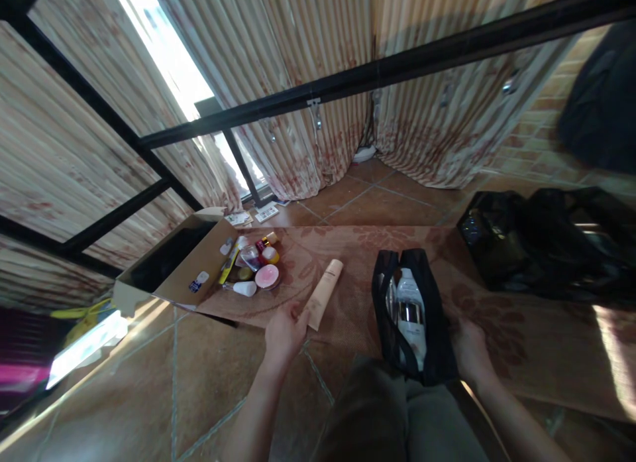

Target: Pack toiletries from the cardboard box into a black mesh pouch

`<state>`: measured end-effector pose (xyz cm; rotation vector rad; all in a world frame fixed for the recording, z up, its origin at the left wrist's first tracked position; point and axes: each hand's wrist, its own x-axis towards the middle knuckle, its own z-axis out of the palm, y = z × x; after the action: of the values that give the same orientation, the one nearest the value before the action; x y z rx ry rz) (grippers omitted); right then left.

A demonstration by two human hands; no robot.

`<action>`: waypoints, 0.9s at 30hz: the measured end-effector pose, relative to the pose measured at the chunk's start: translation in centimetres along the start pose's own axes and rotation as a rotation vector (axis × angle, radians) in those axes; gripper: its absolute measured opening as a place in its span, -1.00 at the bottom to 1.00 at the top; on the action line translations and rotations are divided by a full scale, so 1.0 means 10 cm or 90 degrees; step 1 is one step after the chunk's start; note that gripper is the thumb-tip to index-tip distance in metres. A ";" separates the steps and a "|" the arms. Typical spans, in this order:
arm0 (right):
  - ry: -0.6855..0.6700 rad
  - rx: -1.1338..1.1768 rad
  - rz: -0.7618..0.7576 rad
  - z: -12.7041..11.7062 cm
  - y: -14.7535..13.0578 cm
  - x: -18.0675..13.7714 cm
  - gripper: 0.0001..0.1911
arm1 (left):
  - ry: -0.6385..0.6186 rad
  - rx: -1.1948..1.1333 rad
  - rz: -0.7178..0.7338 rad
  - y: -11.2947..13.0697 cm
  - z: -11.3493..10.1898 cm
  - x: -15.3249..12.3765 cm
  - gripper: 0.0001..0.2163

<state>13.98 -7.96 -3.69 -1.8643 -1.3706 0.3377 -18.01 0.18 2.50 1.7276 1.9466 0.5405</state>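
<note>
My left hand is closed on the lower end of a beige squeeze tube, which points up and away to the right over the cloth. Just right of it, a black toiletry bag stands with its top open near my knees. Inside it show a clear-and-white bottle and a silver-banded container. My right hand is at the bag's right side; its fingers are partly hidden behind the black fabric, seemingly gripping it.
Several cosmetics, among them a round pink compact, lie on the patterned cloth at left. Beside them is an open cardboard box. Black plastic bags rest at right. A dark metal bar crosses before the curtains.
</note>
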 end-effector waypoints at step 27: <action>0.012 0.034 0.030 -0.06 -0.18 0.03 -0.65 | -0.405 -1.075 -0.144 0.26 0.62 0.31 -0.78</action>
<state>13.26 -7.81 -1.95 -1.8535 -1.2940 0.3777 -12.56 3.50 -1.22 0.4192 0.6129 0.9450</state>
